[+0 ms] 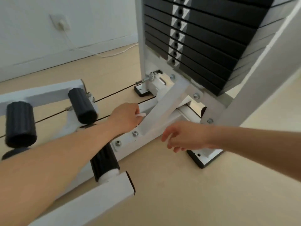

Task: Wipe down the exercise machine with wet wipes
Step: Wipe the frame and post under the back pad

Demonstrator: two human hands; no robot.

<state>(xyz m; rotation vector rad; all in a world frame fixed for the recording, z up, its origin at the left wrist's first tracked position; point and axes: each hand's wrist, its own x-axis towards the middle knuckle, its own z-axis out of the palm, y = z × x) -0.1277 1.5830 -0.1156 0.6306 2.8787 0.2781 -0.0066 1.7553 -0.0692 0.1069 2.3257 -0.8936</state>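
The exercise machine has a white frame point(164, 110) low on the floor and a black weight stack point(211, 38) rising at the top right. My left hand point(127, 118) reaches over the low frame bar beside the slanted brace and grips a small white wet wipe point(141, 115), of which only a corner shows past the fingers. My right hand point(184, 136) hovers just right of the brace's lower end, fingers loosely curled and holding nothing.
Black foam rollers point(20, 124) stick out from the frame at the left, another roller point(104, 162) lies under my left forearm. Black cables run along the floor. A wall socket point(61, 23) with a white cord is at the back. Bare wooden floor lies at the bottom right.
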